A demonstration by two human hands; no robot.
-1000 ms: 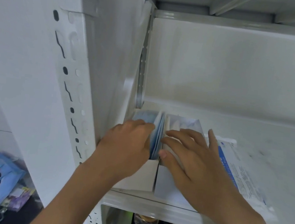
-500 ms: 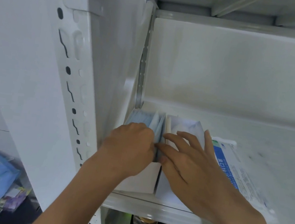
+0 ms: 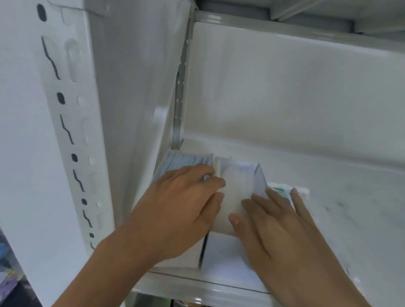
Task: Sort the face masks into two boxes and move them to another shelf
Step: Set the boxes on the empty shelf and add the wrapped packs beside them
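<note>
The left hand [image 3: 180, 209] was laid over the left box [image 3: 192, 255], its fingers bent down over the blue face masks [image 3: 183, 158] inside; whether a mask was actually pinched in that grip could not be told, since the fingertips were hidden at the dividing wall. Just beside it, the right hand [image 3: 285, 241] rested with fingers straight and spread over the right box [image 3: 224, 259], pressing flat on the white face masks [image 3: 236, 182] and gripping nothing. The two boxes stood touching each other, side by side, at the front left corner of the shelf [image 3: 343, 194], close against the white side panel [image 3: 133, 90]. Beyond the right hand, a printed mask packet [image 3: 281, 190] lay flat on the shelf, partly covered by the fingers. Below the shelf edge, dark objects were seen but could not be identified. The masks were judged to be sorted, with tidying in hand. A risk was judged to lie in the boxes' nearness to the front edge: a downward press on the near end could tip a box off. Loose masks could also be dragged across the divider and mixed.
</note>
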